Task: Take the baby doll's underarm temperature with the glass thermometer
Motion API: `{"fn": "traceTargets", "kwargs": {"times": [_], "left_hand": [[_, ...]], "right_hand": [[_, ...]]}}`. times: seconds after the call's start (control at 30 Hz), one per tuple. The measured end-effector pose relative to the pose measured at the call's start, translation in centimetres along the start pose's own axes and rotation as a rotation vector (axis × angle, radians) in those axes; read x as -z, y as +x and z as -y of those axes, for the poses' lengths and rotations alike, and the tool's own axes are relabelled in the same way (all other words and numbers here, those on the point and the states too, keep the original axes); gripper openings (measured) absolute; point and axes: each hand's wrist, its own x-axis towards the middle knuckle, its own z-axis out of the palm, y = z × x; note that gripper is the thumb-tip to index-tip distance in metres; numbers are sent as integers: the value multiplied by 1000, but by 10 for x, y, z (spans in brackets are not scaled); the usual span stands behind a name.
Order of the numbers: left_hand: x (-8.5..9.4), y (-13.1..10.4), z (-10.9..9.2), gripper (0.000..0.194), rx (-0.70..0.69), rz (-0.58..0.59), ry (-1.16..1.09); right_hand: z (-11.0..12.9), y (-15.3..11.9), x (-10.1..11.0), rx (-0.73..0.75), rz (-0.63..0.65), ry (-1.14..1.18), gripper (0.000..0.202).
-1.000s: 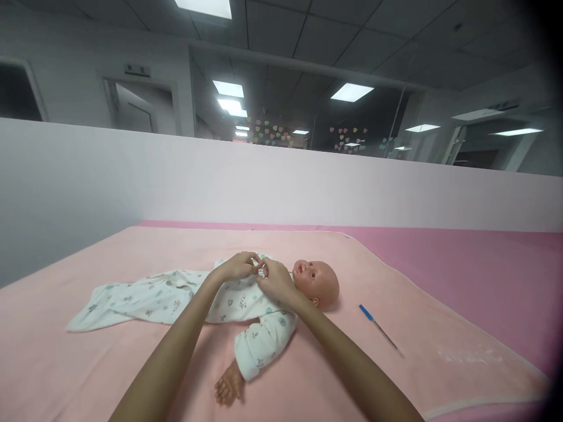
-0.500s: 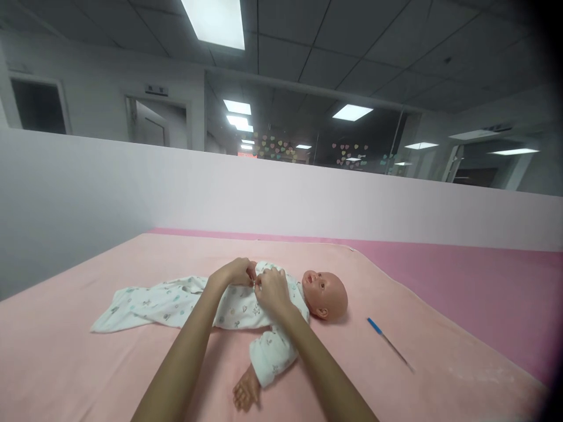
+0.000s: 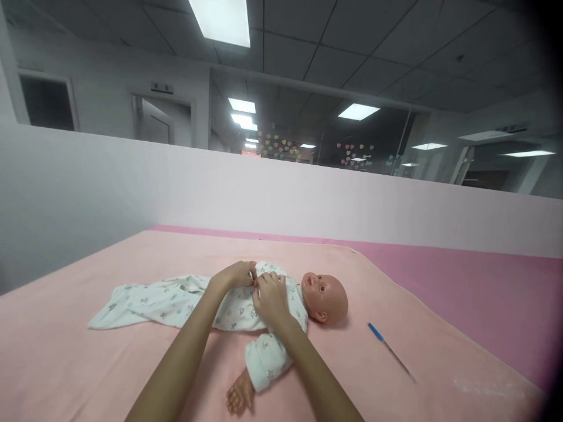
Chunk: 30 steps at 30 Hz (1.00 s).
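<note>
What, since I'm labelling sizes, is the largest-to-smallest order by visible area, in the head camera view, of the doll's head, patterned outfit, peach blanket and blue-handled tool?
Peach blanket
Patterned outfit
Doll's head
Blue-handled tool

Nothing can be read: the plate above the doorway at ten o'clock, the red sign at eleven (tiny, glowing) and the pale marking on the blanket at four are illegible.

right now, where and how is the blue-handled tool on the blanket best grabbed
Probably by its blue handle, thicker than the slim shaft. Come from above and the right, pinching across it: the tool lies flat on the pink blanket, with the doll's head off to its left.
</note>
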Motion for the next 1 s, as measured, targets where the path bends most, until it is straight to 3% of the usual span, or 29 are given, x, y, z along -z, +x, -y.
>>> {"fn": "traceTargets", "kwargs": {"times": [0.2, 0.43, 0.53, 0.67, 0.87, 1.0], "left_hand": [[2, -1, 3, 36, -32, 58, -17], [5, -5, 2, 27, -25, 56, -65], [7, -7, -3, 25, -60, 47, -137], [10, -8, -5, 24, -40, 20, -158], [17, -11, -4, 25, -84, 130, -144], [21, -13, -8, 26, -92, 124, -128]], "right_hand": [[4, 0, 0, 48, -1, -101, 14], [4, 0, 0, 49, -34, -77, 20], [4, 0, -3, 90, -22, -10, 10], [5, -1, -7, 76, -49, 146, 16], [3, -3, -11, 3, -98, 316, 20], [1, -2, -11, -1, -114, 379, 26]]}}
